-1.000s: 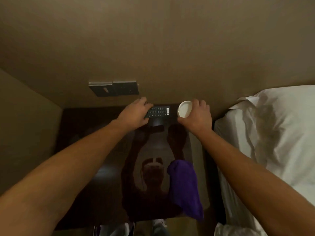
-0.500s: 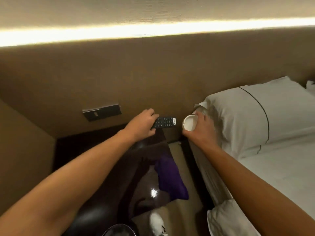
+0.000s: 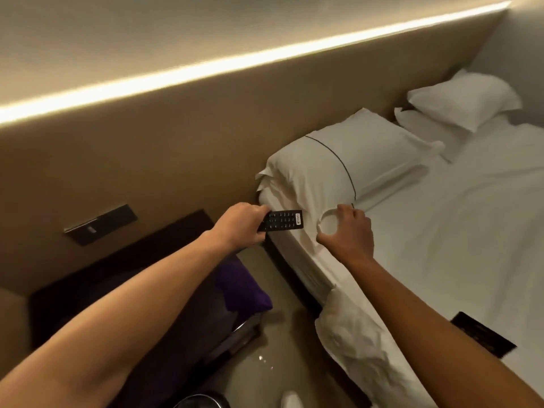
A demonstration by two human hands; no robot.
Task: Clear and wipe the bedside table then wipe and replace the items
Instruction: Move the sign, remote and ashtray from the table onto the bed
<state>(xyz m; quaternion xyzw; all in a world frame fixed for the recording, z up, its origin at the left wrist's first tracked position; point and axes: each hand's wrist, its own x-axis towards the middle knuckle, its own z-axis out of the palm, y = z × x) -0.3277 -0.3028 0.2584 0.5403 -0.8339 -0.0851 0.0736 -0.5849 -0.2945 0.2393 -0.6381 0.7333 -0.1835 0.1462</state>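
A black remote (image 3: 282,220) is gripped by the left hand (image 3: 240,226) above the bed (image 3: 441,245) edge. A white round dish (image 3: 329,225) is held by the right hand (image 3: 348,234) over the bed's near corner. A purple cloth (image 3: 244,287) is left on the bench (image 3: 117,275) edge.

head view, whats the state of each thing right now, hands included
left hand: grips the remote
remote: held over the bed edge, buttons up
right hand: fingers curled round the white dish
white dish: held low at the sheet by the pillow, contact unclear
purple cloth: lying on the bedside table
bedside table: dark glossy top
light strip: lit
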